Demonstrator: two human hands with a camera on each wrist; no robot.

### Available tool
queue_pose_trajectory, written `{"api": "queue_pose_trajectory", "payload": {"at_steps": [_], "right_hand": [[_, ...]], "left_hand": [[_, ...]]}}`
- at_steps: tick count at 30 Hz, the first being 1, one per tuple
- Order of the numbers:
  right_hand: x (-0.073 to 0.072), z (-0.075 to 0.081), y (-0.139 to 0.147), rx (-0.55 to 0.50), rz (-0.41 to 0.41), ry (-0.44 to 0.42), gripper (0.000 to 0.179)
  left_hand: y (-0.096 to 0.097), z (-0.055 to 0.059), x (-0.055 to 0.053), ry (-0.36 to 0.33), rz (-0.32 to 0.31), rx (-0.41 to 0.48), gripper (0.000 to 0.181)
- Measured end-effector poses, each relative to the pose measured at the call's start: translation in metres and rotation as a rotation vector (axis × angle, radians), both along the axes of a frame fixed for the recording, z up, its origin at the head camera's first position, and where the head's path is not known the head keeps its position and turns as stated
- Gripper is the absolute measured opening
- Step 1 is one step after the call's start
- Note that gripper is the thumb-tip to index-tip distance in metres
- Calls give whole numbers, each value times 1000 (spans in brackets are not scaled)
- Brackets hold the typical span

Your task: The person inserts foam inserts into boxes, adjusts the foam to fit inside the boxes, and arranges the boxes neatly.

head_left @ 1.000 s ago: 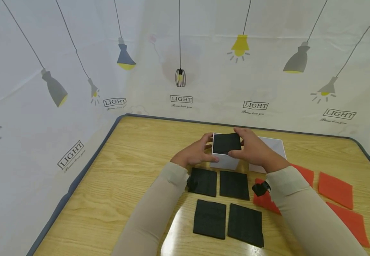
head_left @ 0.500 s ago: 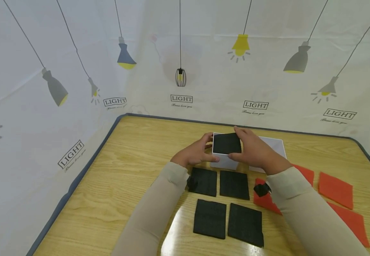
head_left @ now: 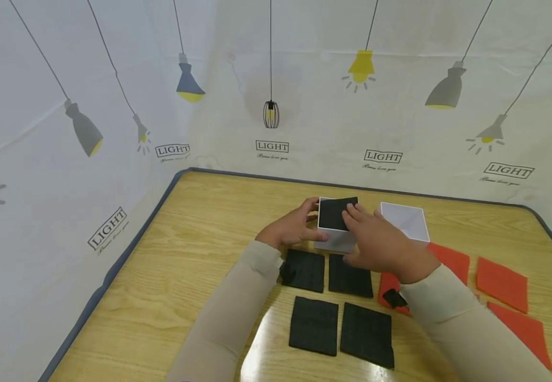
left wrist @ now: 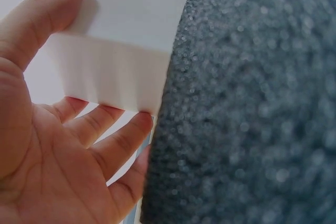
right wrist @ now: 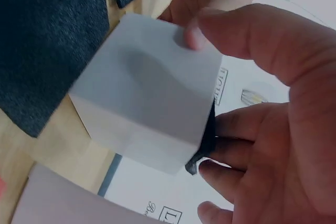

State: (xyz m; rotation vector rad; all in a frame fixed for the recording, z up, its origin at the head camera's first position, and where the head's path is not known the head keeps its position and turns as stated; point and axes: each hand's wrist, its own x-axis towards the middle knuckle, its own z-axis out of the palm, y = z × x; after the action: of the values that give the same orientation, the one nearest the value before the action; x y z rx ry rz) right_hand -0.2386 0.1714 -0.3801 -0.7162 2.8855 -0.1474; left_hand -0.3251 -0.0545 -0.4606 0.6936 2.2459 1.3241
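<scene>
A white box, its top facing me, stands near the middle of the table, with a thin black felt-like square in its opening. The square's far right corner pokes up past the rim. My left hand grips the box from the left, thumb on its front and fingers along the side, as the left wrist view also shows. My right hand touches the black square with outstretched fingertips. Its thumb hangs away from the box front. In the right wrist view, a bit of black cloth sticks out beyond the box edge.
Several black squares lie in two rows in front of the box. To the right stands a second white box, with several red squares before it. A printed curtain rises behind the wooden table.
My right hand has let go of the box's right side and its thumb has come down off the front rim. Its fingers now lie on the black square. The left hand keeps its grip.
</scene>
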Motion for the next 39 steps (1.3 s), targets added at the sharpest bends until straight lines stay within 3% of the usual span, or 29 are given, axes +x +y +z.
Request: {"api": "queue_pose_trajectory", "payload": {"at_steps": [16, 39], "right_hand": [[1, -8, -5, 47, 28, -21, 94], [-10, -15, -12, 20, 39, -38, 85]], "left_hand": [[0, 0, -2, 18, -15, -33, 109], [-1, -1, -1, -29, -12, 12, 107]]}}
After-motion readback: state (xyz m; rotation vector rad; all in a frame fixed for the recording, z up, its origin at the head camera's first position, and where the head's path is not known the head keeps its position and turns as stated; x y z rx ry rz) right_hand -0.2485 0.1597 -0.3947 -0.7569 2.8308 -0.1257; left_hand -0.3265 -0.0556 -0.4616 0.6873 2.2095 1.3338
